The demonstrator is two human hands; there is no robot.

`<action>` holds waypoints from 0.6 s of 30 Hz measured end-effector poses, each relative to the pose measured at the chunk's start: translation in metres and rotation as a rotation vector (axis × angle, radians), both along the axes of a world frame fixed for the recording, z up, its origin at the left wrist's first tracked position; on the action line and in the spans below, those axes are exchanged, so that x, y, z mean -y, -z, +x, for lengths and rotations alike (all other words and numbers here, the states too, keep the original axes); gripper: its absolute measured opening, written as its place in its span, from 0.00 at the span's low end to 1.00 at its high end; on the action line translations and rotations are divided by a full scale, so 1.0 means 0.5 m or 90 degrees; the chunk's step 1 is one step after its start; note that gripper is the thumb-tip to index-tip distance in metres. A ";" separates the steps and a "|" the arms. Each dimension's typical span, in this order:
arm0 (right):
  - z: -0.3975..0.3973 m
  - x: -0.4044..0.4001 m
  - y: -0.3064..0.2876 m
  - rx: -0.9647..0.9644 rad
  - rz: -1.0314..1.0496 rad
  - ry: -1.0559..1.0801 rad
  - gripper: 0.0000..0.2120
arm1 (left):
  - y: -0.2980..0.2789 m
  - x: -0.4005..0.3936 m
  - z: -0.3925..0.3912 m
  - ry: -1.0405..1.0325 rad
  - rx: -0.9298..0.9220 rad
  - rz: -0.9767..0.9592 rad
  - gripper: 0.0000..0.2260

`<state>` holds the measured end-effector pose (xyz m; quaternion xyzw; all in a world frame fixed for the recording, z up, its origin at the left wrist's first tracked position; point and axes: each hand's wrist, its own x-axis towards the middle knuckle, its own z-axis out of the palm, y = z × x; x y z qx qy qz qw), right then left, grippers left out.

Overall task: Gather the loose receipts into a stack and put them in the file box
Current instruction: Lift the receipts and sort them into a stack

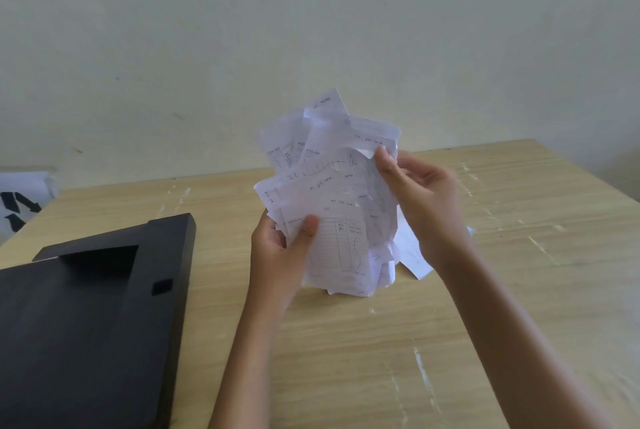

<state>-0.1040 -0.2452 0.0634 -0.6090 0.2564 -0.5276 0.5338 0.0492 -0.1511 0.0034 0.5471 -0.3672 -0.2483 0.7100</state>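
**Receipts bunched in both hands, file box waiting to the left**

Head view — the only one. The left hand (280, 248) grips the near lower edge of the receipts (329, 193), thumb pressed across the front sheet and fingers curled behind. The right hand (420, 193) pinches the right side of the bundle near its top, fingertips closed on the paper's edge. The bundle stands roughly upright above the counter (381, 342), its long axis running up and away from the person, sheets fanned at uneven angles (not yet squared into a neat stack). A loose slip (414, 255) shows behind the right wrist; whether it lies on the counter or hangs from the bundle cannot be told.

The black file box (90, 317) lies on the counter to the near left, well apart from the paper, its opening hard to read at this angle. It sits left of both hands, so the left hand is the nearer one. The coming move likely calls for tapping the edges even first, then carrying the stack leftward — the ragged corners could snag on the box's rim.
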 end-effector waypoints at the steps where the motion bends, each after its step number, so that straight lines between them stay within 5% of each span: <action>1: -0.004 0.005 -0.007 0.006 0.006 -0.012 0.11 | 0.001 0.000 0.001 0.001 -0.008 -0.003 0.11; 4: -0.008 0.017 -0.025 -0.030 -0.040 -0.030 0.19 | 0.003 0.001 -0.001 0.006 -0.017 -0.002 0.10; 14: -0.007 0.046 -0.099 -0.337 -0.391 0.149 0.04 | 0.003 -0.004 -0.008 -0.003 0.062 0.013 0.09; 18: -0.010 0.052 -0.121 -0.374 -0.389 0.161 0.04 | 0.003 -0.002 -0.009 -0.003 0.058 0.009 0.09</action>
